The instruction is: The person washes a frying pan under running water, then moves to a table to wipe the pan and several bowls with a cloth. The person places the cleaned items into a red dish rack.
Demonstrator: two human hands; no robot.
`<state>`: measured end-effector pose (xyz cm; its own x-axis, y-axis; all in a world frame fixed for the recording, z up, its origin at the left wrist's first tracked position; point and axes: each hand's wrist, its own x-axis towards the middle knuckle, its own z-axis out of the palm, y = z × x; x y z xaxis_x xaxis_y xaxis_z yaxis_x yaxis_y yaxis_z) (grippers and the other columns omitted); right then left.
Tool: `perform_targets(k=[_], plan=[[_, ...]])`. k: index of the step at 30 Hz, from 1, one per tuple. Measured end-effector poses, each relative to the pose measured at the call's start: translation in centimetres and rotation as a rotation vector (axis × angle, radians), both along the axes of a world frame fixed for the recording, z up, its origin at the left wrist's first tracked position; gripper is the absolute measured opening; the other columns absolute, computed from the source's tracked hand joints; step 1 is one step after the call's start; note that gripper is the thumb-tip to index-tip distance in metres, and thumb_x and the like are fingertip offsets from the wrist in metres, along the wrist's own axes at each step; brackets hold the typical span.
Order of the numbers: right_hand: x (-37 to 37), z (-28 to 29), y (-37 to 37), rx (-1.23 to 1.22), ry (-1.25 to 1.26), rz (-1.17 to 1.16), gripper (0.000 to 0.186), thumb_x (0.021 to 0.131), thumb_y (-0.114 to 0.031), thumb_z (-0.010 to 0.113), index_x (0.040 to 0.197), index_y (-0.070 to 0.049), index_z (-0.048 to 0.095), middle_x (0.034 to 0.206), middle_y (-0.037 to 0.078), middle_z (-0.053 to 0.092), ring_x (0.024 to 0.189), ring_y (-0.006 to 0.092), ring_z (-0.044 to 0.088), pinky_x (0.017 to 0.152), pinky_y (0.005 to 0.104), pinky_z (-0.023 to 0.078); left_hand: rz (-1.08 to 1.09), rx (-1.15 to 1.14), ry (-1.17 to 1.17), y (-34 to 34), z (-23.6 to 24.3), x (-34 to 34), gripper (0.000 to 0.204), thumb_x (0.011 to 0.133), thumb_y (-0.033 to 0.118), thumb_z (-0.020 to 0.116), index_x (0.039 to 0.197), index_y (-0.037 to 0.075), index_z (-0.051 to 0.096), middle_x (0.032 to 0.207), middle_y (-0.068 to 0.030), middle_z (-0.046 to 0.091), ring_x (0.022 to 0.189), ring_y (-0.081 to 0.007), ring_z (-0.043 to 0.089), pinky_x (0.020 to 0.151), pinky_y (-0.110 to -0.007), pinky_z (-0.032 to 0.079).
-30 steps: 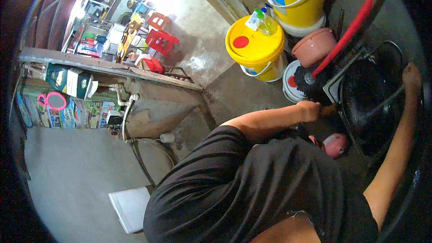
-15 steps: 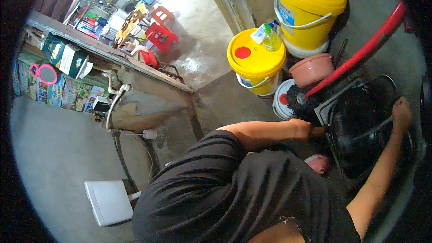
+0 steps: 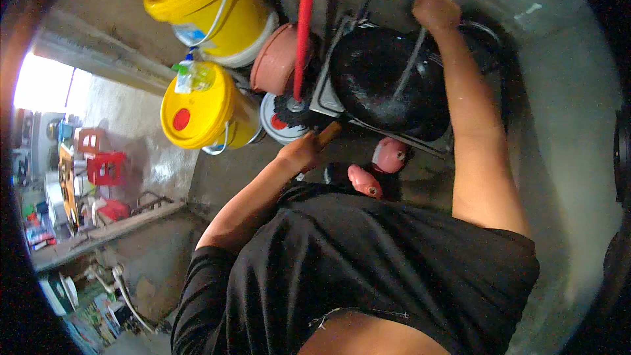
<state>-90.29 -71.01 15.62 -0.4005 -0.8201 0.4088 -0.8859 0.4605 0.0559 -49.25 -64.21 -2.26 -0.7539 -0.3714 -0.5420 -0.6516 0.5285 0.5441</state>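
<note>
Left hand [image 3: 300,151] curled tight, right hand [image 3: 436,8] fisted, right arm [image 3: 478,125] outstretched

A yellow bucket [image 3: 240,23] stands near another yellow bucket [image 3: 242,120], which has a clear bottle [image 3: 200,77] on its lid [image 3: 204,117]. A pink tub [image 3: 271,64] is close by, next to a long red pole [image 3: 305,26]. Farther off, on the floor [image 3: 154,121], are a red stool [image 3: 106,169] and a brown stool [image 3: 90,140].

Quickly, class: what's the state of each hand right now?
Left hand: closed around a brown handle.
Right hand: closed on a thin rod angled over the black wok.
</note>
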Motion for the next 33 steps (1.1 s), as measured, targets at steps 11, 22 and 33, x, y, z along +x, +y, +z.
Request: perform_targets(k=[11,22,33], plan=[[0.2,0.3,0.0,-0.059,-0.013,0.032,0.028,0.079,-0.029,0.055,0.097,-0.01,0.063,0.1,0.012,0.065,0.092,0.0344,0.064,0.076,0.049,0.052,0.113,0.114,-0.038,0.0,5.6,-0.7,0.043,0.084,0.035,0.06,0.105,-0.001,0.051,0.09,-0.0188,0.063,0.076,-0.0297,0.061,0.063,-0.041,0.046],[-0.1,-0.2,-0.1,-0.131,0.03,0.048,0.024,0.077,-0.029,0.057,0.089,-0.01,0.067,0.097,0.012,0.066,0.092,0.0328,0.064,0.08,0.0468,0.051,-0.125,-0.21,0.2,-0.5,-5.1,1.5,0.031,0.089,0.028,0.052,0.106,0.002,0.054,0.083,-0.0151,0.062,0.073,-0.0284,0.058,0.063,-0.037,0.046],[0.1,0.2,0.2,-0.031,0.058,0.058,0.024,0.085,-0.031,0.049,0.092,-0.015,0.065,0.096,0.011,0.067,0.088,0.035,0.064,0.075,0.0498,0.052,0.024,0.019,-0.165,-0.2,1.8,-0.3,0.053,0.081,0.029,0.058,0.122,-0.002,0.046,0.1,-0.0238,0.063,0.096,-0.0381,0.062,0.081,-0.043,0.05]])
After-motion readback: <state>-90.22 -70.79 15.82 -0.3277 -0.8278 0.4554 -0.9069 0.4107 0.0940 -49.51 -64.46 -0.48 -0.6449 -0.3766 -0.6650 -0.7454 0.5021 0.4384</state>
